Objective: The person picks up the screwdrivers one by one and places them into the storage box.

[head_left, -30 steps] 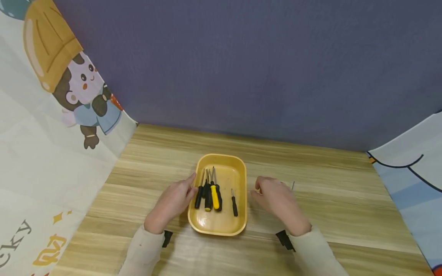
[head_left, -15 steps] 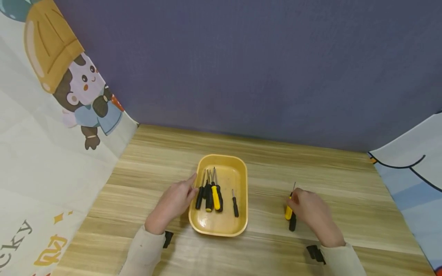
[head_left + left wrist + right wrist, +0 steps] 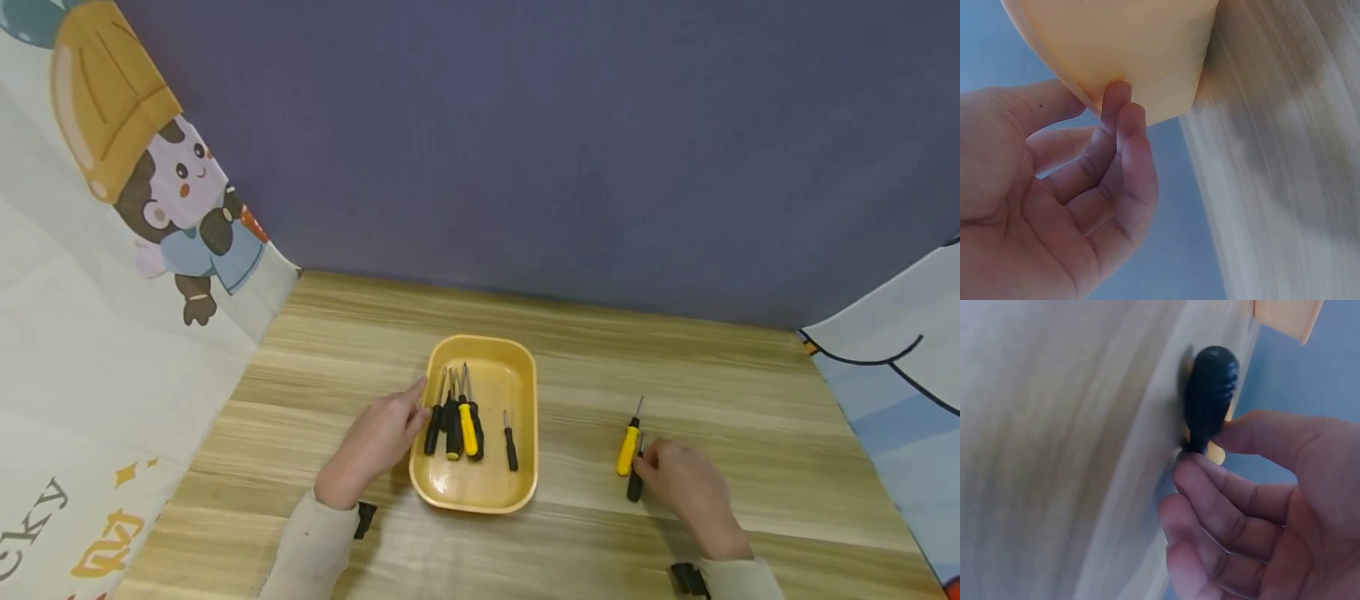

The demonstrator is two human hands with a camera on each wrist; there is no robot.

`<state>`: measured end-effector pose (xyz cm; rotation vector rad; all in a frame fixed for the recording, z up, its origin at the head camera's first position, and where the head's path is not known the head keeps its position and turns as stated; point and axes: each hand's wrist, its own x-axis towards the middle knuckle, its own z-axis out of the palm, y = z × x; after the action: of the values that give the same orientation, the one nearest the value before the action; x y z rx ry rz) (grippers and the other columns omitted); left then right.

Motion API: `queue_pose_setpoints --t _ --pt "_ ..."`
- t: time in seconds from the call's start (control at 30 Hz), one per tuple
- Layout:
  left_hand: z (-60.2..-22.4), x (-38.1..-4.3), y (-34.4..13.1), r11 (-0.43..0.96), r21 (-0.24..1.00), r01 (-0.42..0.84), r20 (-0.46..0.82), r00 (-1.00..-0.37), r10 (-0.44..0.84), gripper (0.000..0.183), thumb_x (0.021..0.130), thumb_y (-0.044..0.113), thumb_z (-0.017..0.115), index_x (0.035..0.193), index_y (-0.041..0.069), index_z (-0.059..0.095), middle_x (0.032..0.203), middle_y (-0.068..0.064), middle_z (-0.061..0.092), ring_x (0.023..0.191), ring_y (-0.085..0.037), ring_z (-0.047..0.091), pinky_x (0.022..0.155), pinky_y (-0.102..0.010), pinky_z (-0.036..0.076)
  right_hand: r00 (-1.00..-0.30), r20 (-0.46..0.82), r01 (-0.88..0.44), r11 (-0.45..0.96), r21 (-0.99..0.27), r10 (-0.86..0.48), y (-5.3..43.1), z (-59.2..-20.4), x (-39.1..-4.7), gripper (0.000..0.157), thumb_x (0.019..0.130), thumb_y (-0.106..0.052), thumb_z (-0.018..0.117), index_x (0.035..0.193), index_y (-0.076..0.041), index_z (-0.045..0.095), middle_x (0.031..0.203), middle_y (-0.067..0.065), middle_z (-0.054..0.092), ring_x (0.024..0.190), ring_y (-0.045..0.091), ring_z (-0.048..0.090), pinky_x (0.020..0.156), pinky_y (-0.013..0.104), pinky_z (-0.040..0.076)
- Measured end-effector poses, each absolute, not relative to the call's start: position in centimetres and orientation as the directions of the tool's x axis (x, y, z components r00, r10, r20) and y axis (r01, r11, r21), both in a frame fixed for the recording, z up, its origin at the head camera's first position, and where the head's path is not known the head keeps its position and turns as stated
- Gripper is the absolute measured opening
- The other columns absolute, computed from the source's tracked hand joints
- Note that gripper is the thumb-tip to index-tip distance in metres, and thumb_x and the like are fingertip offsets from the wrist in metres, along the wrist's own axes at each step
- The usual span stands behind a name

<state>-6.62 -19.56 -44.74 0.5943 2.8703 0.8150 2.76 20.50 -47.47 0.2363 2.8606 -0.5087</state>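
Note:
My left hand [image 3: 377,437] holds the left side of a yellow plastic tray [image 3: 495,379]; in the left wrist view its thumb lies at the rim and its fingertips bear on the outer wall. Over to the right, my right hand [image 3: 686,483] pinches a short black-handled screwdriver [image 3: 1211,390] at its neck, thumb on one side and index finger on the other. Just left of that hand, a yellow-handled screwdriver [image 3: 627,452] lies on the table, its thin shaft directed away from me.
Inside the tray, several screwdrivers [image 3: 453,433] lie bunched at the left, one with a yellow handle. A small black screwdriver [image 3: 511,450] lies apart at the tray's right. Behind the wood-grain table [image 3: 360,333] rises a dark blue panel [image 3: 525,167].
From beside the tray, my right hand has moved right to the two loose screwdrivers, then slightly nearer me onto the black one. The left hand and tray stay put.

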Motion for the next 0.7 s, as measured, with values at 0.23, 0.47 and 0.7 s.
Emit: queue_pose_setpoints --t 0.23,0.47,0.7 --pt "-44.69 -6.58 -19.41 0.784 0.524 0.333 0.003 -0.921 0.39 0.055 0.1 0.018 0.063 0.148 0.0 0.044 0.069 0.007 0.052 0.053 -0.009 0.045 0.05 -0.025 0.044 -0.957 -0.25 0.224 0.922 -0.317 0.146 20.63 -48.07 2.82 0.037 0.097 -0.03 0.063 0.064 -0.015 0.052 0.054 -0.004 0.041 0.047 0.011 0.036 0.044 0.025 0.028" --pt "-44.79 -6.53 -19.41 0.783 0.523 0.337 0.011 -0.921 0.389 0.055 0.1 0.017 0.064 0.148 -0.001 0.045 0.068 0.007 0.052 0.053 -0.009 0.045 0.05 -0.025 0.044 -0.95 -0.26 0.253 0.911 -0.325 0.171 20.8 -48.43 2.78 0.044 0.094 -0.035 0.062 0.057 -0.016 0.048 0.051 -0.005 0.038 0.046 0.01 0.033 0.043 0.024 0.026" --pt "-44.79 -6.54 -19.4 0.783 0.525 0.334 0.013 -0.923 0.386 0.055 0.1 0.017 0.064 0.148 -0.001 0.045 0.069 0.007 0.053 0.053 -0.009 0.045 0.05 -0.025 0.044 -0.931 -0.321 0.286 0.897 -0.337 0.177 20.74 -47.56 2.33 0.046 0.095 -0.036 0.062 0.057 -0.016 0.045 0.051 -0.005 0.038 0.046 0.01 0.031 0.044 0.023 0.025"
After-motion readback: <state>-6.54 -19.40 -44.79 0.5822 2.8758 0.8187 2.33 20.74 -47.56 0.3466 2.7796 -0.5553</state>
